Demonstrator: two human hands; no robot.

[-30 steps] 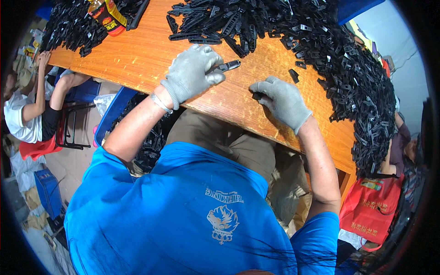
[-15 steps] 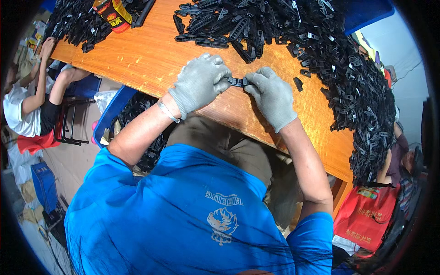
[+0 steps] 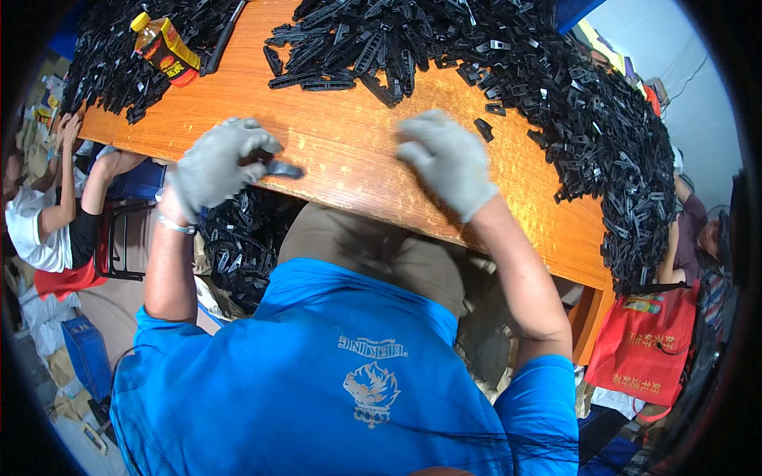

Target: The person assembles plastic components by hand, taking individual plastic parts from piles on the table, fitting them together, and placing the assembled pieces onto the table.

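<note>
My left hand (image 3: 221, 168), in a grey glove, is at the table's near edge. Between its thumb and fingers it pinches a small black plastic clip (image 3: 283, 170), blurred by motion. Below that hand, black parts (image 3: 242, 238) fill a bin beside my legs. My right hand (image 3: 448, 163), gloved alike and slightly smeared, is over the middle of the wooden table (image 3: 341, 135). Its thumb and fingers are apart, with nothing seen between them. Long ridged black strips (image 3: 369, 51) lie heaped at the far side, and a heap of small black clips (image 3: 627, 159) runs along the right.
A bottle with a yellow cap (image 3: 168, 51) stands at the far left by another black heap (image 3: 107, 59). One loose clip (image 3: 483, 129) lies apart from the right heap. People sit at left and right. A red bag (image 3: 643, 349) hangs at the table's right corner.
My hands have parted. The left has carried the black clip left and toward me, over the near edge; the right has let go of it and drawn slightly nearer.
</note>
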